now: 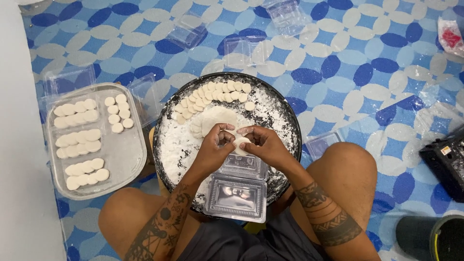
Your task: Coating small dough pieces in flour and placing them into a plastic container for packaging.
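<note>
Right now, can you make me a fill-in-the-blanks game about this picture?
1. The left hand and right hand hold a piece of white ____ between them.
2. The round black pan is dusted with white ____.
3. The open clear plastic box lies on the pan's ____ edge, by the person.
4. The metal tray of white discs sits to the pan's ____.

Missing words: dough; flour; near; left

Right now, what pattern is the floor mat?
The floor mat shows blue and white interlocking petal-like ovals, clearest in the head view.

A small white dough disc [240, 143], seemingly flat, sits above the floured pan [285, 113].
</note>
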